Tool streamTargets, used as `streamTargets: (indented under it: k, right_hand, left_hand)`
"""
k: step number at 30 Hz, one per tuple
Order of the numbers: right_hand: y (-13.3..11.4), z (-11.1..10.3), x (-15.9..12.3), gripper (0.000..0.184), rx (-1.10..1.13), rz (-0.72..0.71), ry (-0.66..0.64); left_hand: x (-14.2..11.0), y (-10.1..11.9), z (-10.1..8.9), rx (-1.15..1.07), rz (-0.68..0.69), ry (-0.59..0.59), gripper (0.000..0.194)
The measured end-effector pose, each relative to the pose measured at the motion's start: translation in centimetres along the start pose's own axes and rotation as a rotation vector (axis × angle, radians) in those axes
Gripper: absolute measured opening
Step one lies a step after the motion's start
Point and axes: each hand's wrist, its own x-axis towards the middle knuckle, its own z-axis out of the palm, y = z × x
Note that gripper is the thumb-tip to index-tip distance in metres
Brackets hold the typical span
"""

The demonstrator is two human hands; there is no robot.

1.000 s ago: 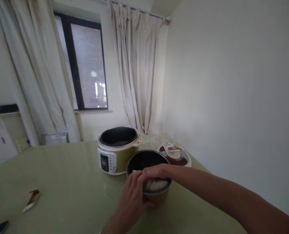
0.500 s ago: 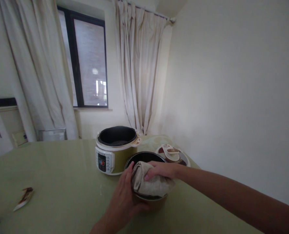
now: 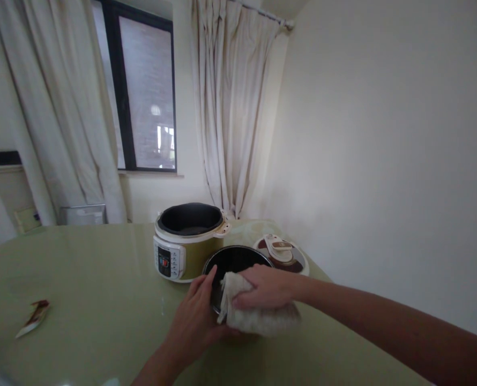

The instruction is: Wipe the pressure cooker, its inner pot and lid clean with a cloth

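A dark round inner pot (image 3: 232, 258) stands on the green table in front of me. My left hand (image 3: 198, 316) grips its left side, thumb low on the outside and fingers up at the rim. In my right hand (image 3: 262, 287) is a folded pale cloth (image 3: 258, 319), pressed over the pot's near right rim and draped down its outer wall. The cloth hides much of the near side of the pot. Just behind and to the left sits the pressure cooker body (image 3: 198, 249), lidless, with its control panel facing me.
The cooker's lid (image 3: 282, 253) lies on the table (image 3: 102, 289) behind the pot, close to the right wall. A small brown-and-white scrap (image 3: 35, 317) is at the far left. Curtains (image 3: 234, 107) and a window (image 3: 146, 91) are beyond the table.
My right hand has shifted the cloth slightly right and down, from over the pot's opening onto its near right rim. The left hand has moved a little left and still holds the pot.
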Motion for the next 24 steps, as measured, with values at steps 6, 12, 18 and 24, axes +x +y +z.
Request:
streamTargets:
  k: [6,12,18,24]
  right_hand:
    - [1.1,1.7,1.4,0.077,-0.113,-0.082,-0.144]
    - [5.9,-4.6,3.5,0.051,-0.034,0.092,-0.595]
    - [6.2,-1.7,9.2,0.025,-0.571,-0.114,-0.239]
    - [4.8,3.9,13.9,0.017,-0.496,-0.332,-0.179]
  left_hand:
    - [0.2,0.1,-0.1,-0.061,-0.023,-0.076,0.098]
    - [0.9,0.4,-1.0,-0.066,-0.073,-0.121,0.083]
    - [0.8,2.3,-1.5,0.053,0.05,-0.209,0.034]
    - [-0.2,3.8,1.2,0.145,0.02,-0.222,0.038]
